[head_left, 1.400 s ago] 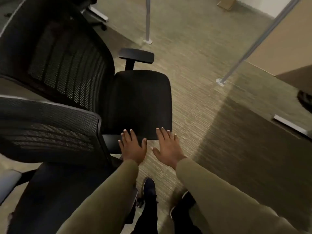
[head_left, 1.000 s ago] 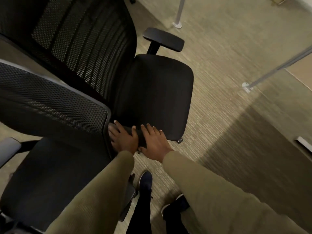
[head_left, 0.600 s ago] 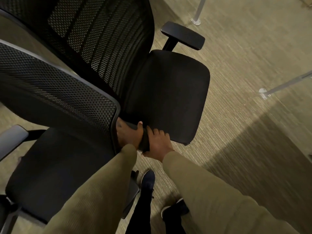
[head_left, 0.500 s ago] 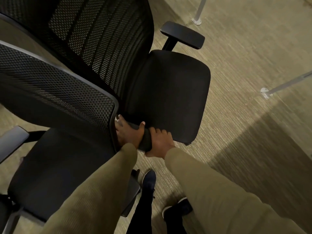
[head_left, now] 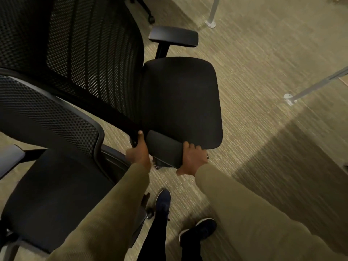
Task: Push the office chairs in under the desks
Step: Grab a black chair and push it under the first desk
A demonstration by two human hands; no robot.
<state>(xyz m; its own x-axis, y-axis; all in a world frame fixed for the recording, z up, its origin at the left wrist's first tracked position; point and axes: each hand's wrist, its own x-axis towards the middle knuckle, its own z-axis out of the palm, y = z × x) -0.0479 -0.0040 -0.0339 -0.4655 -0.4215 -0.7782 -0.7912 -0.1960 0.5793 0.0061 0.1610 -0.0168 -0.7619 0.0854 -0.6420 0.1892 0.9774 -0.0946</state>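
Note:
A black mesh-backed office chair [head_left: 180,98] stands ahead of me, its seat facing right. Its near armrest [head_left: 163,147] lies between my two hands. My left hand [head_left: 138,154] grips the armrest's left end, close to the lower corner of the chair's backrest. My right hand [head_left: 192,159] is wrapped around the armrest's right end, fingers over the top. The far armrest [head_left: 174,36] sticks out beyond the seat. A second black office chair [head_left: 50,189] stands close on my left, its mesh backrest [head_left: 47,117] overlapping the first chair.
Grey-green carpet [head_left: 263,63] covers the floor. Two metal desk legs with foot plates stand at the top right [head_left: 211,23] and at the right [head_left: 290,97]. A caster of another chair [head_left: 151,20] shows at the top. My shoes [head_left: 163,202] are below.
Both hands went from resting flat on the seat's front edge to gripping the near armrest. The chair has shifted away from the left chair and my hands have spread apart.

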